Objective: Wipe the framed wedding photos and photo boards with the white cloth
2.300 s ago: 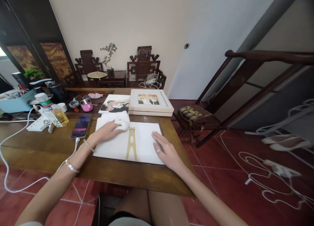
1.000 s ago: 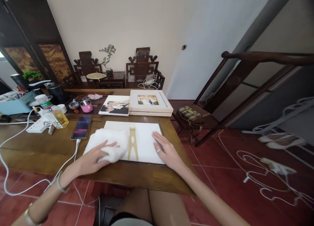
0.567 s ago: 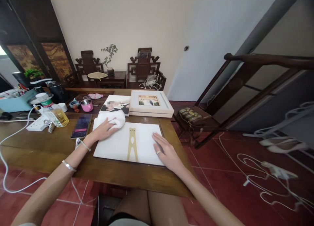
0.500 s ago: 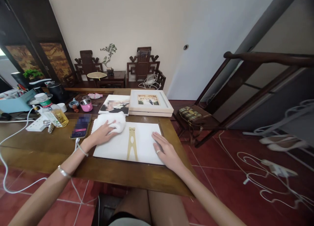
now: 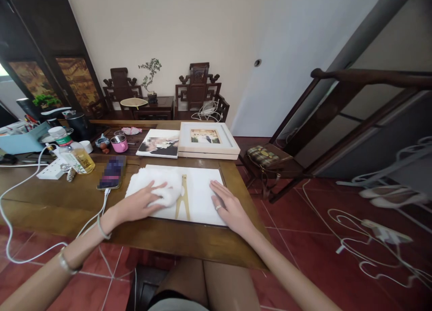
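Note:
A white panel point(image 5: 203, 204) lies flat on the wooden table, with a gold cat-headed figure with two long legs point(image 5: 184, 198) on its face. My left hand point(image 5: 146, 202) holds a bunched white fluffy towel point(image 5: 169, 186), fingers curved into it and apart. The towel lies over the panel's left part and covers an edge of the gold figure. My right hand point(image 5: 230, 206), with a ring on it, rests flat on the panel's right edge, fingers stretched out and holding nothing.
Behind the panel are a photo print point(image 5: 161, 145) and a framed photo on a pale box point(image 5: 208, 157). To the left are a phone point(image 5: 112, 172) on a cable, a bottle of yellow liquid point(image 5: 83, 161), a power strip point(image 5: 50, 171) and a pink cup point(image 5: 119, 144). A wooden chair point(image 5: 340, 90) stands right.
My left hand has pushed the towel to the right and nearer me, onto part of the gold figure. The right hand has stayed in place on the panel.

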A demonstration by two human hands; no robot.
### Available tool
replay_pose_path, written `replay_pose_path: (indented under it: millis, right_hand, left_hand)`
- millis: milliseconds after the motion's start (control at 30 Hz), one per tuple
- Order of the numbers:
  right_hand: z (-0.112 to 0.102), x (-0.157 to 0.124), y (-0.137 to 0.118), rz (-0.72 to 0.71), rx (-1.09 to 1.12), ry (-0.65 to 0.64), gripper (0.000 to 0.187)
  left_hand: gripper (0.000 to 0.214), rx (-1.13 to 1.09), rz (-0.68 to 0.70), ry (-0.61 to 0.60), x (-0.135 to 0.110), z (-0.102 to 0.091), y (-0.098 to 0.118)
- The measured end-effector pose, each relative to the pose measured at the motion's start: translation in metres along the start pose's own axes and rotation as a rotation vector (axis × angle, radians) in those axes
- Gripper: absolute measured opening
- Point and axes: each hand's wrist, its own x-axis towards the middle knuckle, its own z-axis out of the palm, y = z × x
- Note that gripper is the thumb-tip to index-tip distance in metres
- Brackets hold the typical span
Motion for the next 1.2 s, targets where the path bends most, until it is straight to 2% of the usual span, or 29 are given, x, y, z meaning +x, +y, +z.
replay_pose_path:
  millis: [167, 267, 367, 567, 633, 700, 800, 900, 1000, 1100, 1200]
  right_hand:
    - [-0.001, -0.001, 0.001, 0.002, -0.025, -0.012, 0.045]
    - [-0.001, -0.001, 0.002, -0.002, -0.03, -0.015, 0.045]
    - [0.0, -0.001, 0.003, -0.013, -0.029, -0.014, 0.045]
    - [0.003, 0.001, 0.002, -0.022, -0.026, 0.004, 0.044]
    - [0.003, 0.001, 0.002, -0.026, -0.025, 0.005, 0.045]
    - [0.003, 0.001, 0.002, -0.024, -0.024, 0.007, 0.045]
    - [0.002, 0.001, 0.002, -0.013, -0.025, -0.002, 0.046]
    - [0.001, 0.0, 0.002, -0.004, -0.034, -0.021, 0.048]
    - [0.001, 0.0, 0.001, -0.001, -0.039, -0.022, 0.048]
    - [0.002, 0.0, 0.002, -0.003, -0.033, -0.012, 0.046]
    - [0.002, 0.001, 0.002, -0.011, -0.034, -0.009, 0.045]
  left_hand:
    - [0.042, -0.014, -0.066, 0.078, 0.057, -0.002, -0.04]
    - [0.04, -0.01, -0.054, 0.102, 0.072, 0.003, -0.043]
    - [0.037, -0.013, 0.01, 0.087, 0.062, 0.013, -0.022]
    - [0.027, 0.053, 0.233, 0.025, 0.007, 0.027, 0.046]
    - [0.027, 0.06, 0.256, 0.012, -0.002, 0.026, 0.054]
    - [0.027, 0.043, 0.227, 0.019, 0.0, 0.023, 0.05]
    - [0.029, -0.01, 0.149, 0.023, 0.021, 0.016, 0.026]
    - [0.036, -0.05, 0.071, 0.039, 0.055, 0.009, -0.002]
    - [0.039, -0.035, 0.021, 0.068, 0.088, 0.009, -0.016]
    - [0.035, 0.073, -0.002, 0.077, 0.106, 0.016, -0.008]
    - [0.031, 0.222, 0.014, 0.059, 0.1, 0.024, 0.019]
